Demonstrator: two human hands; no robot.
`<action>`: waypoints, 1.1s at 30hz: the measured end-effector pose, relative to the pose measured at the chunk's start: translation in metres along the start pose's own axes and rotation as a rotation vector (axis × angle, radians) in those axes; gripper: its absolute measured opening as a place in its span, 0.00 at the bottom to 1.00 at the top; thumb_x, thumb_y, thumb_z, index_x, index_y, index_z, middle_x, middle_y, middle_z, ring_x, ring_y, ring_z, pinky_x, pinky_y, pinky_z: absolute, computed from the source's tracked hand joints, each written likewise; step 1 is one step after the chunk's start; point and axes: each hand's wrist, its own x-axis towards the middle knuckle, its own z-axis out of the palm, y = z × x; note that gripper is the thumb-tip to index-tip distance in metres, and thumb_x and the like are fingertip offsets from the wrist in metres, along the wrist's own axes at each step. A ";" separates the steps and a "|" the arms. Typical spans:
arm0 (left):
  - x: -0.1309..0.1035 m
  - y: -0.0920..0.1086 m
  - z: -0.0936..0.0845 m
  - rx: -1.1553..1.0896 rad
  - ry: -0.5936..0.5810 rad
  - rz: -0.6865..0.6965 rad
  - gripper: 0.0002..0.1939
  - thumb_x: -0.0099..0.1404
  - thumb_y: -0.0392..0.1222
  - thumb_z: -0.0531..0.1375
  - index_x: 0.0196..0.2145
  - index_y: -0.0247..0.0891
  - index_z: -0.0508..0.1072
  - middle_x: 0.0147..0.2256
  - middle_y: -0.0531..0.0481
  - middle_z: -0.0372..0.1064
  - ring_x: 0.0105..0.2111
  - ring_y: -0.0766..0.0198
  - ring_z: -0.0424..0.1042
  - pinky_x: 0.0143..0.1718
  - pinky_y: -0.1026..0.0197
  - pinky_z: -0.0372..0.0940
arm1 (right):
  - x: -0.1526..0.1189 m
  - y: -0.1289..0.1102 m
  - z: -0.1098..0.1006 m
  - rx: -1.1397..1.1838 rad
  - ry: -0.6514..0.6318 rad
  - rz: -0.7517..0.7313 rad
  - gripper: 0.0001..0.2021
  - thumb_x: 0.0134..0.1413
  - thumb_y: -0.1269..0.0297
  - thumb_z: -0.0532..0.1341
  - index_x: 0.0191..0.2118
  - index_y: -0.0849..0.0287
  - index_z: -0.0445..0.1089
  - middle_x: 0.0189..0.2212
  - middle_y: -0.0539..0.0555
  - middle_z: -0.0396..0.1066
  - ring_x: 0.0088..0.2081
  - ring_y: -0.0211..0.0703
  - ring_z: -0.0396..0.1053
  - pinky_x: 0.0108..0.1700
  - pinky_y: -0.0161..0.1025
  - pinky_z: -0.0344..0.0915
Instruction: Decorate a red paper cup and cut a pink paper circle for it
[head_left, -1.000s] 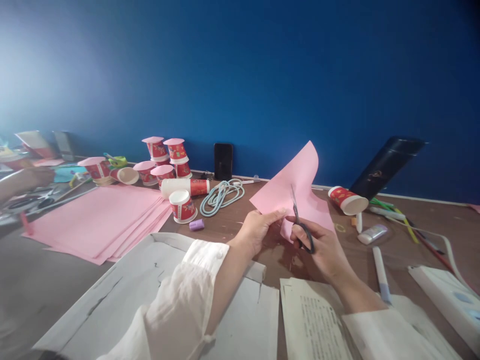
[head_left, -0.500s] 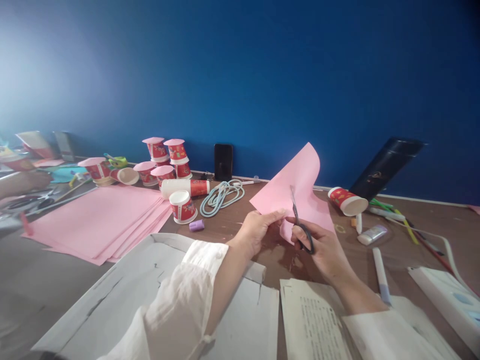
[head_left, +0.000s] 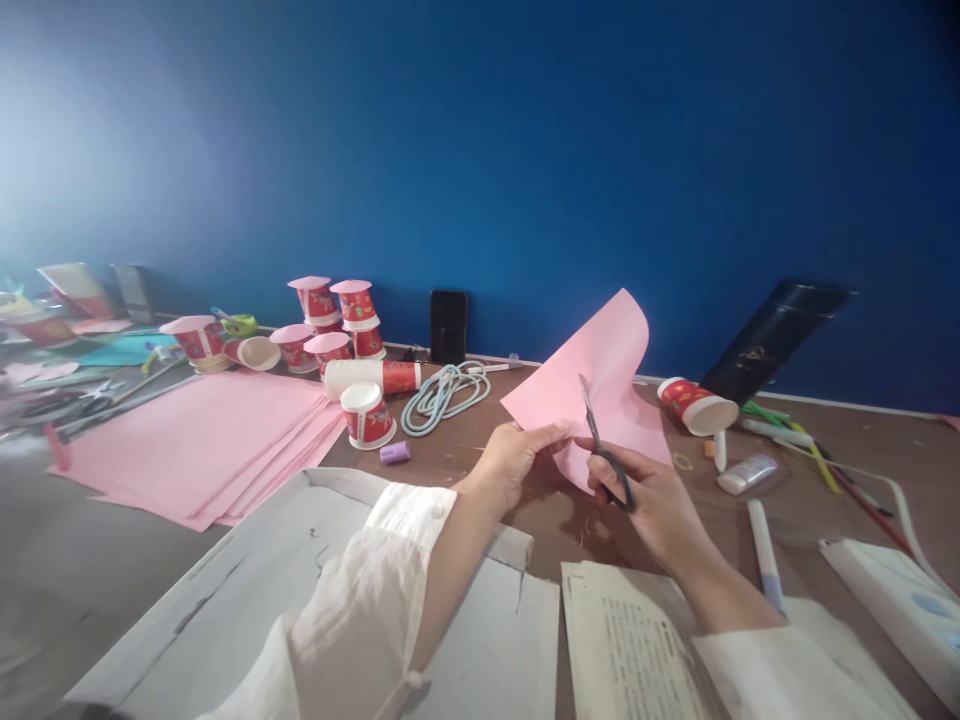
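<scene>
A sheet of pink paper (head_left: 611,345), curled at its right side, is held up over the brown table. My left hand (head_left: 514,458) pinches its lower edge between thumb and fingers. In my right hand (head_left: 656,495) is a pair of scissors (head_left: 616,478) with dark handles, my fingers wrapped through the loops. The scissor blades point up and lie against the paper near my left fingertips. Whether the blades are fully closed is hard to make out.
Pink sheets (head_left: 195,440) lie stacked at left. Behind them stand red paper cups (head_left: 356,303) with pink tops. A coiled cable (head_left: 442,400), a phone (head_left: 448,325) and a purple cap (head_left: 394,453) are near the middle. At right are a tipped cup (head_left: 697,405) and a black cylinder (head_left: 776,340).
The paper's curled edge and my right hand with the scissors have shifted very slightly right and down. A co-worker's hand at the far left has gone from view.
</scene>
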 end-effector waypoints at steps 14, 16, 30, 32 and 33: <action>0.001 0.000 -0.001 0.024 -0.018 0.032 0.19 0.46 0.44 0.75 0.33 0.29 0.79 0.26 0.45 0.76 0.27 0.60 0.74 0.37 0.57 0.68 | 0.007 0.007 -0.010 0.010 -0.073 0.005 0.31 0.49 0.43 0.66 0.53 0.60 0.75 0.23 0.49 0.68 0.25 0.36 0.63 0.30 0.36 0.62; 0.002 -0.001 -0.002 0.027 -0.036 0.038 0.21 0.45 0.45 0.75 0.34 0.29 0.79 0.30 0.41 0.77 0.30 0.57 0.75 0.39 0.55 0.68 | 0.007 0.008 -0.011 0.000 -0.078 0.000 0.32 0.50 0.42 0.66 0.54 0.60 0.75 0.23 0.50 0.68 0.25 0.37 0.63 0.30 0.37 0.62; 0.009 -0.004 -0.010 0.124 -0.092 0.141 0.23 0.47 0.50 0.74 0.34 0.28 0.80 0.38 0.37 0.78 0.39 0.52 0.76 0.48 0.52 0.65 | 0.009 0.009 -0.013 0.004 -0.105 -0.029 0.31 0.52 0.42 0.65 0.54 0.61 0.75 0.23 0.49 0.67 0.26 0.37 0.63 0.32 0.39 0.61; 0.010 -0.005 -0.011 0.121 -0.093 0.145 0.22 0.48 0.50 0.73 0.35 0.28 0.80 0.39 0.36 0.78 0.40 0.52 0.76 0.48 0.52 0.65 | 0.009 0.009 -0.013 0.021 -0.107 -0.030 0.31 0.51 0.42 0.65 0.54 0.61 0.75 0.23 0.49 0.66 0.25 0.36 0.62 0.32 0.39 0.61; 0.009 -0.005 -0.011 0.120 -0.094 0.145 0.22 0.48 0.50 0.73 0.35 0.28 0.81 0.39 0.36 0.78 0.41 0.52 0.76 0.48 0.52 0.65 | 0.010 0.009 -0.013 0.030 -0.109 -0.028 0.31 0.51 0.42 0.65 0.54 0.61 0.75 0.22 0.49 0.66 0.25 0.36 0.62 0.32 0.39 0.61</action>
